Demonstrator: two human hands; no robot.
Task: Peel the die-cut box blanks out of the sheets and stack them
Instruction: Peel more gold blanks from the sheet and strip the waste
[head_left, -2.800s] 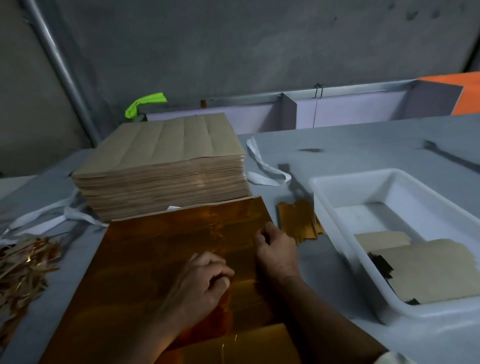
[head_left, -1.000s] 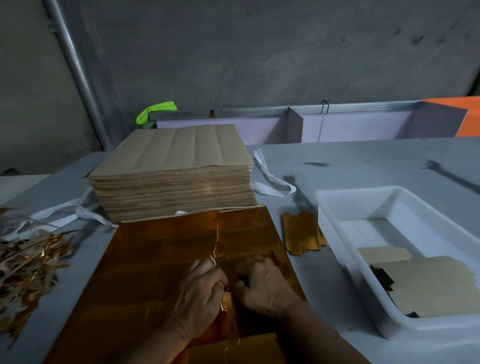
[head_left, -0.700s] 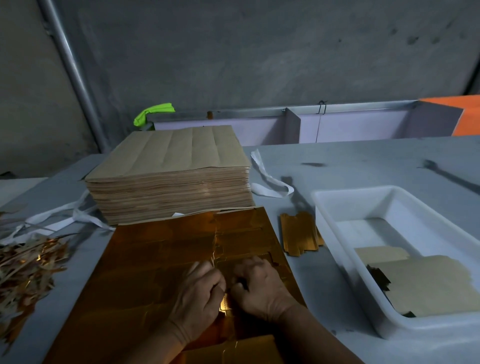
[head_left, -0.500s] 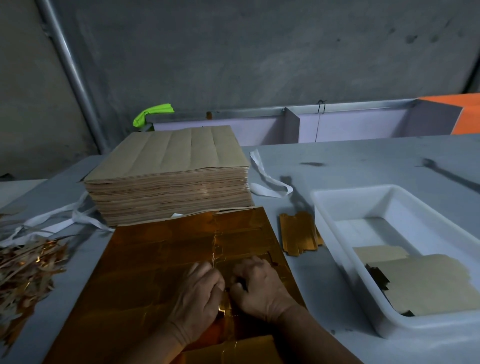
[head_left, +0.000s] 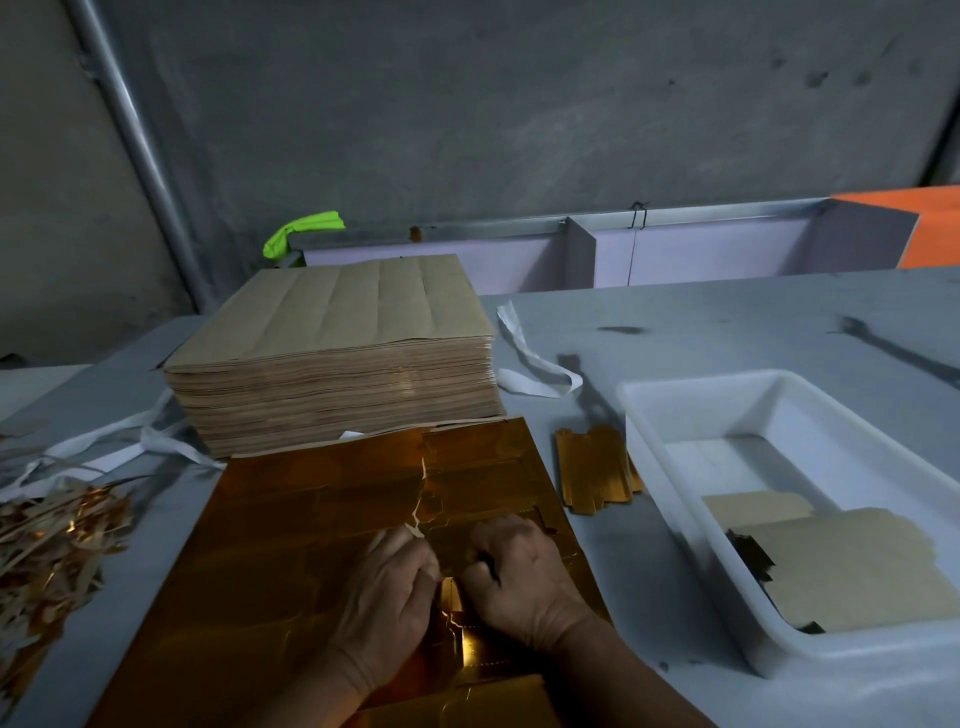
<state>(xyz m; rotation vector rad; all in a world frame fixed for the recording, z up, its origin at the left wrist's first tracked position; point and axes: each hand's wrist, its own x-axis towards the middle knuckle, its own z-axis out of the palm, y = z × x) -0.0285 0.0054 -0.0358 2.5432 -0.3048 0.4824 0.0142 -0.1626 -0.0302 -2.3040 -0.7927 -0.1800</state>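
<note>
Head view: grey table (head_left: 727, 322) against bare concrete wall (head_left: 519, 104). At its near edge lies a glossy gold-foil die-cut sheet (head_left: 311, 519), torn down the middle; left hand (head_left: 384, 587) and right hand (head_left: 524, 577) both pinch it beside the tear.

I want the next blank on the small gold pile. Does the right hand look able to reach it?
Probably yes: the gold pile lies flat just past the right hand, between the gold sheet and the white tray; nothing blocks it.

The gold sheet (head_left: 291, 545) is cut off by the bottom edge and the scrap pile (head_left: 47, 551) by the left edge. The fingertips of the left hand (head_left: 384, 597) and right hand (head_left: 524, 577) are hidden under the knuckles.
</note>
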